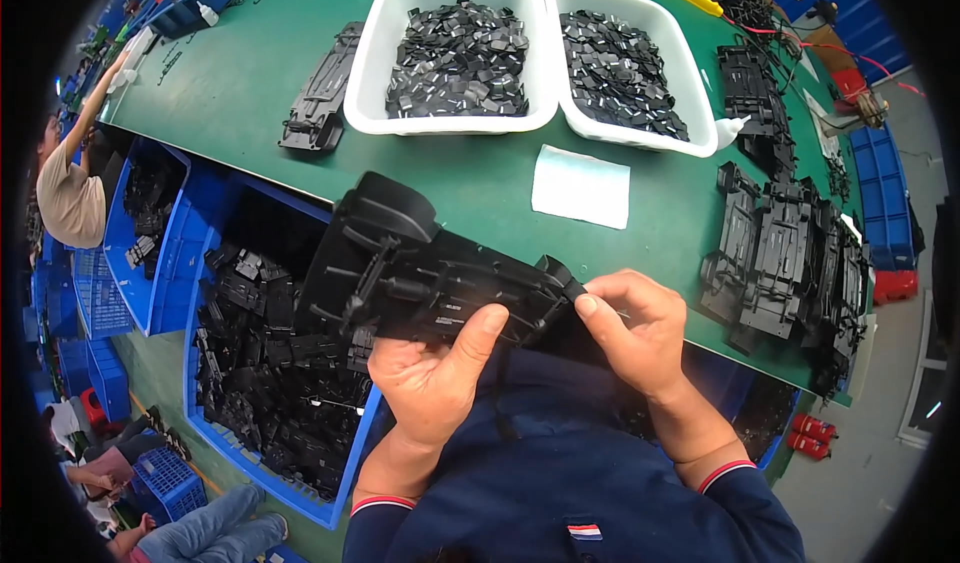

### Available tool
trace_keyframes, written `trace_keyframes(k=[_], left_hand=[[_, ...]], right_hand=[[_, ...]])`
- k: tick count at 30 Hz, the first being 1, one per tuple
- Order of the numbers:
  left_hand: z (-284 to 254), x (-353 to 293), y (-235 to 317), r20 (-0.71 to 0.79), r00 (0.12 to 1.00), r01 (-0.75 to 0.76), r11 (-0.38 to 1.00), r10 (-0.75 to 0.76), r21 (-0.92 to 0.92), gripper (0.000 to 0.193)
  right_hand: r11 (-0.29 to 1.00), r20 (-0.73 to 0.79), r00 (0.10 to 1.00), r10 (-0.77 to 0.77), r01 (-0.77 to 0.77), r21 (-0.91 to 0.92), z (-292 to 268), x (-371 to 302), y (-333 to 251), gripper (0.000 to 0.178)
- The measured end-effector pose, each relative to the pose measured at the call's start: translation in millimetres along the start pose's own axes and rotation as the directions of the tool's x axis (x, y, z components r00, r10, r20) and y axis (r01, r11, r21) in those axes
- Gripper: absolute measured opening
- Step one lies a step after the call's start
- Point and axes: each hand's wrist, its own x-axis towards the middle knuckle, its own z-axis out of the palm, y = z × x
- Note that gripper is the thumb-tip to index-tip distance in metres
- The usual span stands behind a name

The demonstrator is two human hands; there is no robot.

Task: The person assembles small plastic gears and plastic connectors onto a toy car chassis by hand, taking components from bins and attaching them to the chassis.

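Observation:
A black plastic toy-car chassis (450, 288) is held tilted above the table's near edge, its underside with ribs and posts facing up. My left hand (430, 378) grips its near side, thumb on top and the other fingers mostly hidden beneath. At the chassis's right end, the thumb and index finger of my right hand (640, 328) pinch a small black plastic piece (572, 289). Whether that piece is separate or part of the chassis I cannot tell. Beyond my hands stand a white tub (450, 123) and a second white tub (640, 139), both holding many small black plastic pieces.
Another chassis (325, 88) lies left of the tubs on the green table. Several more chassis (780, 248) are grouped at the right. A white sheet (582, 188) lies mid-table. Below left, a blue crate (361, 443) holds many black parts. Another person (75, 198) is at the far left.

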Motion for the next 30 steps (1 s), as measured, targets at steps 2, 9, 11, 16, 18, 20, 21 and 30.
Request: trace_keyframes(k=[2, 9, 11, 16, 18, 20, 21, 30], left_hand=[[0.2, -3.1, 0.1, 0.008, 1.0, -0.008, 1.0, 0.008, 0.025, 0.022], [0.9, -6.1, -5.6, 0.027, 1.0, -0.014, 0.999, 0.013, 0.04, 0.024], [2.0, -5.9, -5.9, 0.025, 1.0, -0.012, 0.999, 0.011, 0.036, 0.024], [0.5, -6.7, -5.8, 0.045, 0.999, -0.019, 0.997, 0.016, 0.075, 0.024], [-0.4, -7.8, -6.6, 0.049, 0.999, -0.024, 0.997, 0.021, 0.074, 0.025], [-3.9, -9.2, -8.8, 0.069, 0.997, -0.031, 0.995, 0.025, 0.091, 0.025], [-4.9, -10.0, -9.5, 0.089, 0.996, -0.039, 0.994, 0.029, 0.105, 0.026], [-3.4, -15.0, -6.6, 0.12, 0.993, -0.03, 0.991, 0.014, 0.131, 0.03]], right_hand=[[0.999, 0.002, 1.0, -0.007, 0.007, -0.035, 1.2, 1.9, -0.7, 0.004], [0.999, 0.029, 0.999, -0.013, 0.014, -0.03, -3.6, 2.4, 6.2, 0.005], [1.0, 0.036, 0.999, -0.005, 0.006, -0.022, -4.3, 1.8, 6.9, 0.006], [0.999, 0.027, 0.999, 0.038, -0.038, -0.011, -4.0, 0.0, 9.2, 0.007], [0.999, 0.022, 0.999, 0.047, -0.047, -0.011, -3.4, -0.1, 8.6, 0.008], [0.998, 0.018, 0.998, 0.055, -0.055, -0.011, -3.1, -0.6, 7.5, 0.008], [0.997, 0.022, 0.997, 0.074, -0.074, -0.018, -3.5, -0.9, 7.0, 0.009], [0.996, 0.008, 0.998, 0.067, -0.067, -0.058, -1.0, -1.9, 5.2, 0.009]])
